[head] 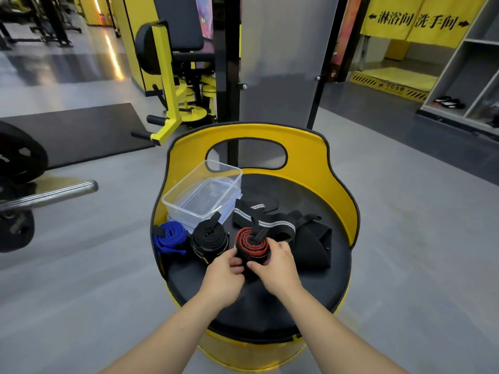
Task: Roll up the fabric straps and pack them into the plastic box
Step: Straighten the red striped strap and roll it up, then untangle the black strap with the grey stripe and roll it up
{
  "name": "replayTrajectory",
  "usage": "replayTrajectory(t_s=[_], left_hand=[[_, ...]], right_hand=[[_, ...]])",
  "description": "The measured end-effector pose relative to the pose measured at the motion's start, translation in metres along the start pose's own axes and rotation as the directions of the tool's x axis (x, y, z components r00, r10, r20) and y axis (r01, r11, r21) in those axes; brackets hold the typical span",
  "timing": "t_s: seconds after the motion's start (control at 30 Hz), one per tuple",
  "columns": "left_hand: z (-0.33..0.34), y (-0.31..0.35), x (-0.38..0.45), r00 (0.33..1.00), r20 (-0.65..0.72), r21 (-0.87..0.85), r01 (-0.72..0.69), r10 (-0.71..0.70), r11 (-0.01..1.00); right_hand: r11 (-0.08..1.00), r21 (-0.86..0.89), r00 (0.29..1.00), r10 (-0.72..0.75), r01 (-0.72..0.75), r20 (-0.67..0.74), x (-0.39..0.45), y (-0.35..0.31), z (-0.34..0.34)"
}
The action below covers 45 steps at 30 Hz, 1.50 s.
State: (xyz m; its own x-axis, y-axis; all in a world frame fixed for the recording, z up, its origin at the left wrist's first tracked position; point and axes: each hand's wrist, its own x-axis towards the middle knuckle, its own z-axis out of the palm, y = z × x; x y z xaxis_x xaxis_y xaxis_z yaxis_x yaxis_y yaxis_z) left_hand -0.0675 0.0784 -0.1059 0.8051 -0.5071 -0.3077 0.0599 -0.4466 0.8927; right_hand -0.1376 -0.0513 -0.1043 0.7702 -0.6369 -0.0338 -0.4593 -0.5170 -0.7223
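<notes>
The red-and-black strap roll (252, 242) is being gripped by the left hand (225, 268) and right hand (275, 261) on the seat (270, 306), near the plastic box (202, 194). Being soft, light and springy, it is probably best clamped around its sides.

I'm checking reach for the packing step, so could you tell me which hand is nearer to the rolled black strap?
Left. The left hand sits just right of the rolled black strap; the right hand is farther right, beyond the red-and-black roll.

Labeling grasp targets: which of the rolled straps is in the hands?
The red-and-black roll, rightmost of three, gripped by the left hand and right hand. The black roll and blue roll sit untouched.
</notes>
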Motion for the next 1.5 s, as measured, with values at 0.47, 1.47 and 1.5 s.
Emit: replayTrajectory(t_s=[0.47,1.47,1.5], left_hand=[[0.003,0.023,0.022,0.997,-0.029,-0.213,0.069,-0.077,0.975],[0.081,0.088,0.053,0.987,0.131,-0.505,0.145,-0.090,0.851],[0.082,0.090,0.057,0.989,0.130,-0.515,0.126,-0.068,0.848]], right_hand=[[0.990,0.139,1.000,0.006,-0.003,-0.018,0.042,-0.007,0.021],[0.985,-0.144,0.963,0.126,-0.093,0.239,0.098,0.024,-0.083],[0.987,-0.091,0.955,0.150,-0.131,0.258,0.101,0.026,-0.084]])
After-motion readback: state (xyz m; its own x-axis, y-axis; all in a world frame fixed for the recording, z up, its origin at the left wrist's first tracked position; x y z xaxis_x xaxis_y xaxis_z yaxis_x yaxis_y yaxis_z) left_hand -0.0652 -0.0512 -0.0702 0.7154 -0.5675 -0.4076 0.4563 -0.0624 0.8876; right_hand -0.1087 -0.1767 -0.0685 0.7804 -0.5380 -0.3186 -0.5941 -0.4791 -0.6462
